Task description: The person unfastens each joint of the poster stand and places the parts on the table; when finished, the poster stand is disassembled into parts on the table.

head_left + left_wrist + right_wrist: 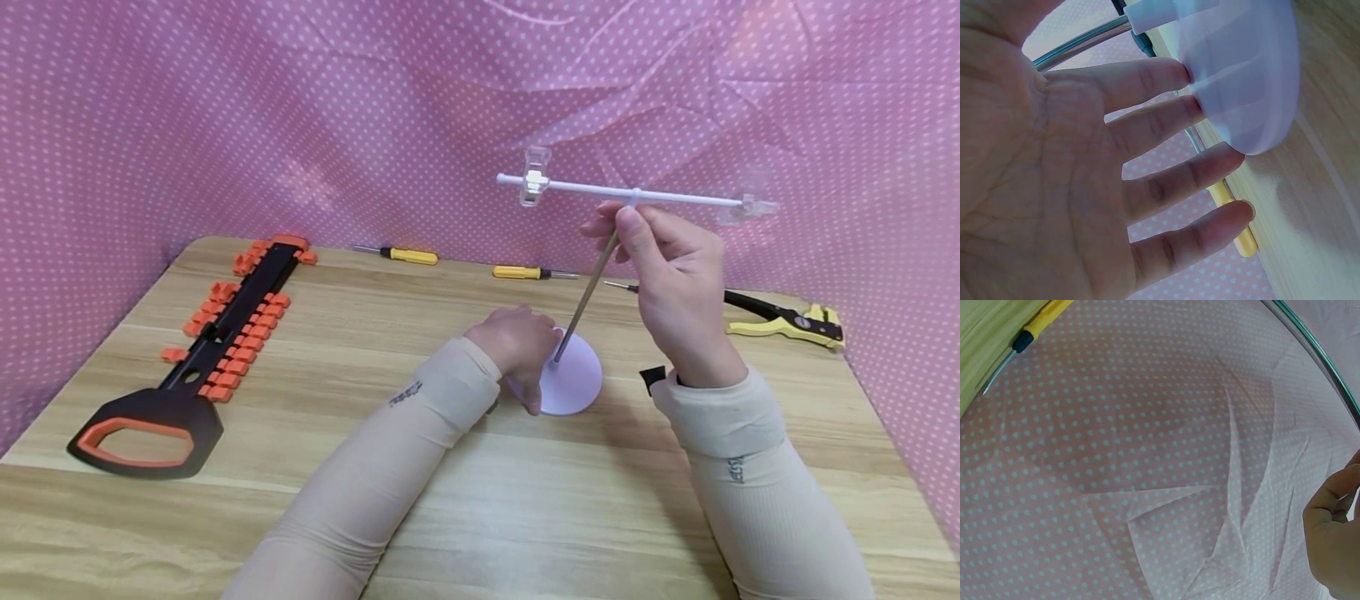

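Observation:
A stand has a round white base (573, 383), a thin metal rod (592, 293) and a white crossbar (585, 189). Clear plastic clips (534, 177) sit at the crossbar's two ends. The rod leans up to the right from the base. My right hand (678, 275) pinches the rod's top between thumb and fingers, just under the crossbar; the right wrist view shows only part of this hand (1335, 531) at its edge. Low at the base, my left hand (517, 346) spreads its fairly straight fingers, with fingertips touching the disc's rim (1241, 81).
On the wooden table's left lies a black rack (247, 308) with orange clips and a handle. Along the back lie yellow screwdrivers (412, 256) (517, 272). Yellow-and-black wire strippers (795, 323) lie at right. A pink dotted cloth (375, 108) surrounds the table.

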Demonstrator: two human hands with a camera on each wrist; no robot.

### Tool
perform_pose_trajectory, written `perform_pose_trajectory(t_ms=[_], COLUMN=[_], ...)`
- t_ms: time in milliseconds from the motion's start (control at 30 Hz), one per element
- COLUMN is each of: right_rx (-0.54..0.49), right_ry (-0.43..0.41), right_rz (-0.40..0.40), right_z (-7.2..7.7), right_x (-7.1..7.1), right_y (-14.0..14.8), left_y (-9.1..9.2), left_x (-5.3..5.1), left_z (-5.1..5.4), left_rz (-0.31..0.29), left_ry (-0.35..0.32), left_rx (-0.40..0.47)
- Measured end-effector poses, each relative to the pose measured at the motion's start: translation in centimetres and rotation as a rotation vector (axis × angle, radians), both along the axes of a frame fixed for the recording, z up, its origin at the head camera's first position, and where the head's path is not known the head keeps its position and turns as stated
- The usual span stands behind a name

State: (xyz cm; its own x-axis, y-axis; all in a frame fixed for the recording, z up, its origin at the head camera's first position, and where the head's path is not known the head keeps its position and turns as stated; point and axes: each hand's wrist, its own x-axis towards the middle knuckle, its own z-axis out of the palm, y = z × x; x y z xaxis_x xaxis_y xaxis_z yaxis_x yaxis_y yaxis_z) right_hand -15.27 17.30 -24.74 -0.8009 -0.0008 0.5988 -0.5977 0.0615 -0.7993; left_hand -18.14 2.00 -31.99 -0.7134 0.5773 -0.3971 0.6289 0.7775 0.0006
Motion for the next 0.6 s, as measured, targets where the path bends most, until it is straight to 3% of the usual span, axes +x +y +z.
perform_pose_trajectory(t_ms=[600], right_rx=[-0.026], right_ry=[-0.032], right_rz=[0.000], right_z=[0.02], right_x=[0.19], right_y=[0.11], left_y=[0.16], left_x=[0.02], left_z=[0.08], left_rz=[0.039], left_ry=[-0.022], left_rx=[0.006])
